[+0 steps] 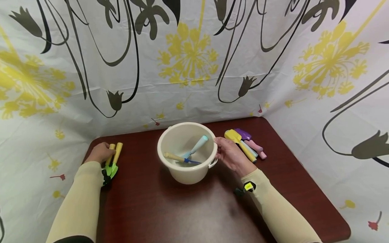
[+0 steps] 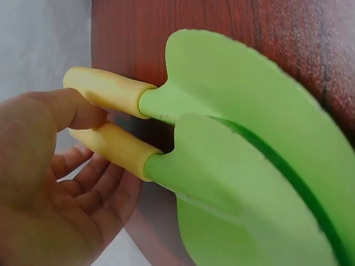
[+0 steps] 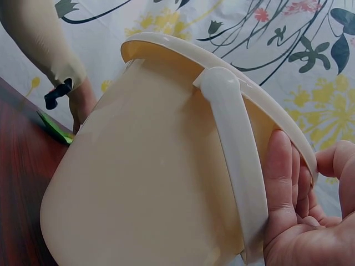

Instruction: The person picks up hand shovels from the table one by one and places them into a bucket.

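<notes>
At the table's left side, my left hand [image 1: 99, 152] pinches the yellow handle of a green garden trowel [image 2: 123, 148] between thumb and fingers. A second green trowel [image 2: 113, 91] with a matching handle lies right alongside, its blade overlapping the first. My right hand [image 1: 232, 156] holds the rim of a cream bucket [image 1: 187, 176] on its right side, thumb on one face of the rim and fingers under the other. Inside the bucket are a tool with a light teal handle [image 1: 199, 145] and a blue-necked tool with a wooden handle [image 1: 174, 157].
Right of the bucket lies a pile of small garden tools, with a yellow shovel [image 1: 233, 135], a purple one [image 1: 244, 134] and pink handles [image 1: 256, 146]. The dark red table [image 1: 146, 209] meets a patterned white curtain [image 1: 136, 118] behind and at both sides.
</notes>
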Available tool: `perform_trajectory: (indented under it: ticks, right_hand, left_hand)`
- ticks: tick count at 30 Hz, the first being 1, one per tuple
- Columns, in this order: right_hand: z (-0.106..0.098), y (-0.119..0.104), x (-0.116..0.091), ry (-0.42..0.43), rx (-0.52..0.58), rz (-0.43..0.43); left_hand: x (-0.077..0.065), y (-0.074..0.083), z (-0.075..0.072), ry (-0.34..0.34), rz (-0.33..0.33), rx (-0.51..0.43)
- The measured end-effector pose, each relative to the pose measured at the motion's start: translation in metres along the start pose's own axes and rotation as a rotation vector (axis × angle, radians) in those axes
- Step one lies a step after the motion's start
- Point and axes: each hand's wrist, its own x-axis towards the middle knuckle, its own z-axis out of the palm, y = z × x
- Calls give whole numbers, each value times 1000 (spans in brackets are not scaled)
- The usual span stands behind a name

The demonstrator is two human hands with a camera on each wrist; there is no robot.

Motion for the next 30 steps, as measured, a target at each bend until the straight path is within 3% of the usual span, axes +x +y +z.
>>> perform_trajectory:
  ticks: [11, 21, 30]
  right_hand:
    - [-2, 0, 1, -8, 8, -8]
    - [-2, 1, 2, -9, 15, -21]
    - [-1, 2, 2, -24, 9, -32]
  left_hand:
    - [-3, -12, -5, 62, 6, -75]
    - [-12, -18, -2, 220, 17, -149]
    - [-22, -18, -6, 271, 17, -164]
